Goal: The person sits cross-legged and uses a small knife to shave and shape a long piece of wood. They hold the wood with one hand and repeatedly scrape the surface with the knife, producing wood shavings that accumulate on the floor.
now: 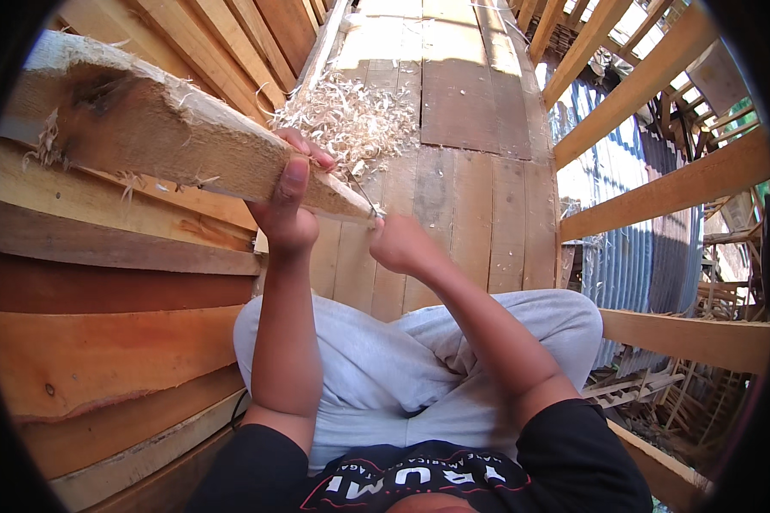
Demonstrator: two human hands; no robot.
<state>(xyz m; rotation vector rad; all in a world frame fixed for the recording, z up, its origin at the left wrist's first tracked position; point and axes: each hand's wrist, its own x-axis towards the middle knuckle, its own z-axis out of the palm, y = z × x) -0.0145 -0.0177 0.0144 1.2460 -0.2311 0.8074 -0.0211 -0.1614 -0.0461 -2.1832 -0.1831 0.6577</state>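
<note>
A long, rough wooden board [180,141] slants from the upper left toward the middle, with a dark hollow and frayed fibres on its face. My left hand [291,201] is closed around it, thumb on the near face and fingers over the top edge. At the board's narrow right end, my right hand [409,246] is closed in a fist. From that fist a thin, dark knife blade [364,197] reaches up and left along the board's edge. The fist hides the handle. Small pale splinters cling to the board's lower edge.
Curled wood shavings [351,121] lie heaped on the plank floor [470,201] beyond my hands. Stacked boards [120,350] line the left side. A wooden slat railing [667,192] stands on the right, corrugated metal sheets [629,244] behind it. My crossed legs [385,346] are below my hands.
</note>
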